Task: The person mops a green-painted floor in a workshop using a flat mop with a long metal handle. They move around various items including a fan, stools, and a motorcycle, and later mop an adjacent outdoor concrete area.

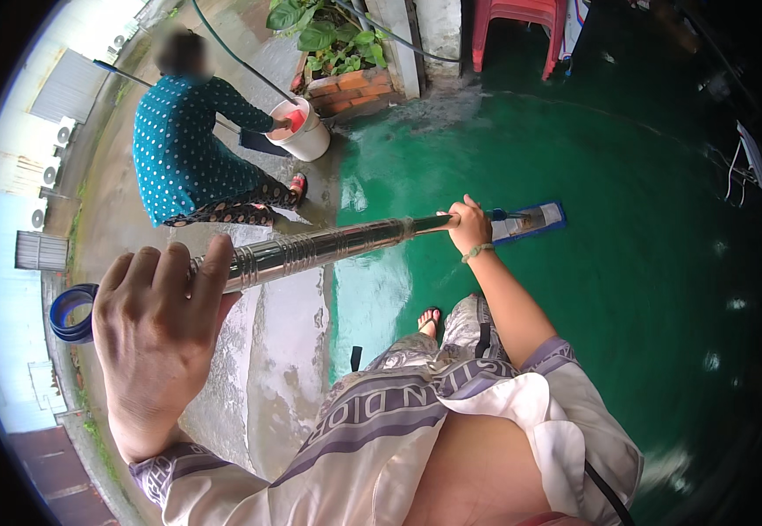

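Observation:
A flat mop with a shiny metal pole [328,249] runs across in front of me. My left hand [155,320] is closed round its thick upper part, close to the blue ring-shaped end [72,314]. Farther down, my right hand [471,226] grips the thinner part of the pole and wears a beaded bracelet on its wrist. Just past that hand, the blue-edged rectangular mop head [534,221] rests on the green floor [451,167]. My right hand partly hides where pole and head join.
At the left, another person in a dotted teal top [184,145] bends over a white bucket [309,140], one hand on something red in it. Beyond stand a brick planter [350,90] and a red plastic stool [521,12]. Wet concrete [284,351] borders the green floor.

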Demonstrator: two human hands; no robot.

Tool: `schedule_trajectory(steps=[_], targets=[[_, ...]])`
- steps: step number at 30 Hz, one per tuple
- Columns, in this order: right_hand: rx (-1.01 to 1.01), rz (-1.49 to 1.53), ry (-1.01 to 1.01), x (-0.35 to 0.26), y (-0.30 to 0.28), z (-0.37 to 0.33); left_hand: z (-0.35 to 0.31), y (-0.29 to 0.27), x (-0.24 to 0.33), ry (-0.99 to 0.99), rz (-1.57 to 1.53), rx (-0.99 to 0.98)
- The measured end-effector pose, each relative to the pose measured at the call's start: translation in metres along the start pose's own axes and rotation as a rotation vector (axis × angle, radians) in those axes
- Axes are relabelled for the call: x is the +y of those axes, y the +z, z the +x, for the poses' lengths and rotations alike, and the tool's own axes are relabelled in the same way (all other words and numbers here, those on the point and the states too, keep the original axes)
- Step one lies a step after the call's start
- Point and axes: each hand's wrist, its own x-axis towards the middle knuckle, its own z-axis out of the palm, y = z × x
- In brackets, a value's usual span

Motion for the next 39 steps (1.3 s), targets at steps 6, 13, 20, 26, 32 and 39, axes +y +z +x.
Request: schedule_trajectory(steps=[6, 13, 20, 26, 32, 39], targets=[[-0.016, -0.001, -0.221, 0.026, 0.024, 0.126, 0.071, 0.043, -0.008, -0.181, -0.053, -0.202], [-0.226, -0.044, -0.427, 0.028, 0.053, 0.266, 0.145, 0.085, -0.009, -0.391, -0.121, -0.358], [-0.442, -0.112, -0.564, -0.009, 0.098, 0.313, 0.164, 0.096, -0.012, -0.517, -0.093, -0.506], [-0.574, -0.033, -0.64, -0.07, 0.153, 0.293, 0.15, 0.081, -0.021, -0.709, -0.091, -0.643], [-0.556, 0.152, -0.7, -0.109, 0.223, 0.267, 0.154, 0.08, -0.009, -0.758, 0.04, -0.724], [-0.58, 0.16, -0.768, -0.095, 0.195, 0.299, 0.18, 0.1, -0.018, -0.656, 0.097, -0.662]])
